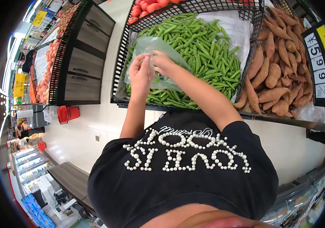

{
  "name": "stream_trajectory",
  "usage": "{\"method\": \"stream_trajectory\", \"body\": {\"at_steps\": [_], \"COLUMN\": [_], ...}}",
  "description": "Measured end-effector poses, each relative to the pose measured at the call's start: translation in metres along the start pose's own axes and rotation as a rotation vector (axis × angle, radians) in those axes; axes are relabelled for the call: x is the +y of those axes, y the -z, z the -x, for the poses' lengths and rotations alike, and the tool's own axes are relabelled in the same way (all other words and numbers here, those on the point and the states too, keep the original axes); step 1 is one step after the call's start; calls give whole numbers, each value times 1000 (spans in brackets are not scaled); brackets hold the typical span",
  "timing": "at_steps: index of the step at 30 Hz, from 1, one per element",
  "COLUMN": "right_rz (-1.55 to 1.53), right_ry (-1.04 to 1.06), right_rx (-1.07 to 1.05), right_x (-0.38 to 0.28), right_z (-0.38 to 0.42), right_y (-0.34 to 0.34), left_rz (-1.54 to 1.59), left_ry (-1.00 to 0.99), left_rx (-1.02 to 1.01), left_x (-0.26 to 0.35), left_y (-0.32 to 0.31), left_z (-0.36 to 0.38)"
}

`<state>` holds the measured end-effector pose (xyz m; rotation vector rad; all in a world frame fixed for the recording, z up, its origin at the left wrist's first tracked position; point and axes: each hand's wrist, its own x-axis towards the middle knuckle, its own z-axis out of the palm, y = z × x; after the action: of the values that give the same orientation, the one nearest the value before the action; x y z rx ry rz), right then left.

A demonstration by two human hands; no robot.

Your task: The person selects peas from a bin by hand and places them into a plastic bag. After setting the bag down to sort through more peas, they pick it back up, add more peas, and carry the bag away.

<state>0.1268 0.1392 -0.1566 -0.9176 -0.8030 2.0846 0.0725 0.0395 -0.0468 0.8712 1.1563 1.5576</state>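
A thin, pale green plastic bag hangs between my hands above a heap of green pea pods. My left hand has its thumb and fingers pinched on the bag's edge. Close beside it, my right hand also grips the bag, with its fingers partly hidden by the plastic. The bag spreads out behind and below both hands, and pods show faintly through it. The pods lie in a black plastic crate, partly lined with white paper.
Sweet potatoes fill the bin at right, beside a price sign. Tomatoes lie beyond the pods. A dark cabinet display stands at left, with a red basket on the floor.
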Motion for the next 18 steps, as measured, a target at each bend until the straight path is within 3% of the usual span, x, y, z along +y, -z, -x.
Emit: {"method": "stream_trajectory", "body": {"at_steps": [2,5,7,9,11,14,18], "right_rz": [130,493,356,608,1134,1673,1861], "right_ry": [33,361,444,602,900,605,499], "right_rx": [-130,-109,-145,70,351,541,535], "right_x": [-6,-35,-44,-49,-43,-32,-18], "right_z": [25,98,137,169,180,194,188], "right_y": [12,12,25,52,88,118,136], "left_rz": [15,71,51,3,-41,-104,-252], "left_ry": [26,-6,-37,-57,-58,-70,-161], "left_rx": [18,-16,-27,5,32,26,47], "left_x": [-2,-3,3,7,10,10,7], "left_y": [-2,2,2,5,9,14,4], "left_z": [-3,-7,-7,-7,-6,4,18]}}
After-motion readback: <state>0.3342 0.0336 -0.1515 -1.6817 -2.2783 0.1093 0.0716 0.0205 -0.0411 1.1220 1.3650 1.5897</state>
